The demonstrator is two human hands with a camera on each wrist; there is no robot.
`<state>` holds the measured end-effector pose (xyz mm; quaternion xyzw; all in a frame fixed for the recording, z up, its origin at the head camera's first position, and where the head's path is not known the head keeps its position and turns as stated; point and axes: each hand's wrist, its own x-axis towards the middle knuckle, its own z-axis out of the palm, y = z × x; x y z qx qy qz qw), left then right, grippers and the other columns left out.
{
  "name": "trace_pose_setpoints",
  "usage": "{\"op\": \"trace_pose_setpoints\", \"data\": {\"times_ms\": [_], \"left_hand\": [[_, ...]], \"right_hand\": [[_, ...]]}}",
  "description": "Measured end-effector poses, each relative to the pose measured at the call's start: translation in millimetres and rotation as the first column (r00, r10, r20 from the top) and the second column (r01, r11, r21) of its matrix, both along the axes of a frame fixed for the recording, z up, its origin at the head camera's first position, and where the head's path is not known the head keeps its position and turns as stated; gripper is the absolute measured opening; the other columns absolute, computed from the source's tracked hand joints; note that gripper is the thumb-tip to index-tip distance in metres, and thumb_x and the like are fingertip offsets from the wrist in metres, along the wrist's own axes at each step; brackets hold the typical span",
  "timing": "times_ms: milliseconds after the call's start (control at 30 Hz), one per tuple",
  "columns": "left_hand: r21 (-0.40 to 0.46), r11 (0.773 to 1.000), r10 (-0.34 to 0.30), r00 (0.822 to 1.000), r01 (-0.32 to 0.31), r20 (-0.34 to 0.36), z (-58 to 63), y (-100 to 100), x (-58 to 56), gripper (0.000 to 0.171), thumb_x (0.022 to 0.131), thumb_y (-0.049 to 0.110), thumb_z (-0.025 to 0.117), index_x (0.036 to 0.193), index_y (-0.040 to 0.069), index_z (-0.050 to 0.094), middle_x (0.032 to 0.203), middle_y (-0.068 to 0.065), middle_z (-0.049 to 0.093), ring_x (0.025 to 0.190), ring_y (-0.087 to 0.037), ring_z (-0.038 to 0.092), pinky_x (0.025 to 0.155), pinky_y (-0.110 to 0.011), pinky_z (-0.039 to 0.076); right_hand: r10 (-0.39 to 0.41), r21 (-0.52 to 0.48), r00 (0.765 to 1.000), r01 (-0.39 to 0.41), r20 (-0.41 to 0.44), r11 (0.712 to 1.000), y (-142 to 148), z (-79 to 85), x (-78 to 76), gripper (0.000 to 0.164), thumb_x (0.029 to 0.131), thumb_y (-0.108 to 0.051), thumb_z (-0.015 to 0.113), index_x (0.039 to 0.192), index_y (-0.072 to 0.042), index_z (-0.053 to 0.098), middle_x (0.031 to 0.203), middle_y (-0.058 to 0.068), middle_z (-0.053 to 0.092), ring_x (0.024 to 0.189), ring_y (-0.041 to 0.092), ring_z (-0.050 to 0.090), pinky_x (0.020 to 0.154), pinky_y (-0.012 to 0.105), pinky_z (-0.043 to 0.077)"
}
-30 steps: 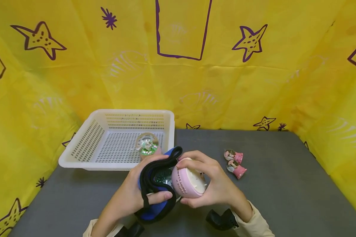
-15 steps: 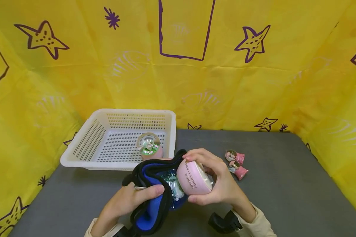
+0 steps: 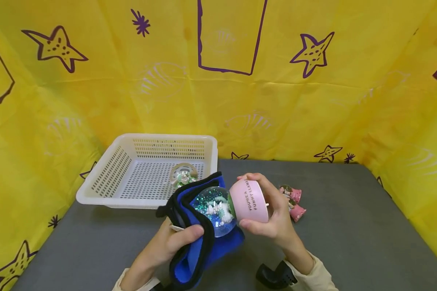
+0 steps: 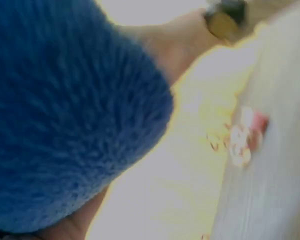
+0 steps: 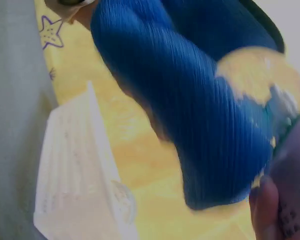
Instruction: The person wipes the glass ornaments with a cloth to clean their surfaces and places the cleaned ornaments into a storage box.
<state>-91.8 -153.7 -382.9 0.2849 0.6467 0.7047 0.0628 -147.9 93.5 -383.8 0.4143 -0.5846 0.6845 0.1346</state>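
Observation:
My right hand (image 3: 273, 210) grips the pink base of a snow globe (image 3: 249, 201), which lies tipped sideways with its glass dome to the left. White figures and blue-green glitter show inside the dome. In my left hand (image 3: 171, 242) is a blue cloth with black edging (image 3: 191, 246), folded and pinched under the thumb, its folds against the dome. The left wrist view is largely filled by the fuzzy blue cloth (image 4: 75, 115). From the right wrist, the ribbed cloth (image 5: 190, 115) overlaps the dome, and the lettered base (image 5: 295, 175) sits at the right edge.
A white perforated basket (image 3: 98, 196) stands at the back left with another snow globe (image 3: 183, 173) inside. To the right of my right hand, two small pink-based globes (image 3: 296, 212) lie on the grey table (image 3: 349, 226). A yellow printed cloth (image 3: 276, 101) hangs behind.
The snow globe has turned so its lettering and dome face the camera more, and it has shifted right. The cloth has drawn back from the dome, uncovering the figures.

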Motion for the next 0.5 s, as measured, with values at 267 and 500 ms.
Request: {"op": "trace_pose_setpoints", "data": {"times_ms": [267, 500], "left_hand": [[-0.03, 0.931, 0.321, 0.855, -0.363, -0.407, 0.1, 21.5, -2.4, 0.117, 0.066, -0.002, 0.089, 0.157, 0.006, 0.016, 0.153, -0.017, 0.037, 0.135, -0.016, 0.045, 0.115, -0.021, 0.033], [-0.078, 0.874, 0.33, 0.704, -0.479, -0.628, -5.1, 14.4, -2.2, 0.09, 0.087, 0.043, 0.072, 0.148, -0.009, 0.029, 0.158, -0.022, 0.026, 0.149, -0.019, 0.027, 0.12, -0.021, 0.024]], "right_hand": [[-0.018, -0.064, 0.97, 0.035, 0.243, 0.997, -10.3, -0.6, 7.0, 0.057, 0.086, -0.013, 0.071, 0.139, -0.005, 0.048, 0.119, 0.001, 0.063, 0.096, 0.013, 0.062, 0.067, 0.027, 0.059], [0.115, -0.055, 0.881, -0.101, 0.458, 0.993, -14.0, 0.9, 8.4, 0.045, 0.091, -0.013, 0.052, 0.136, -0.015, 0.049, 0.106, 0.002, 0.064, 0.073, 0.013, 0.062, 0.047, 0.033, 0.054]]}}
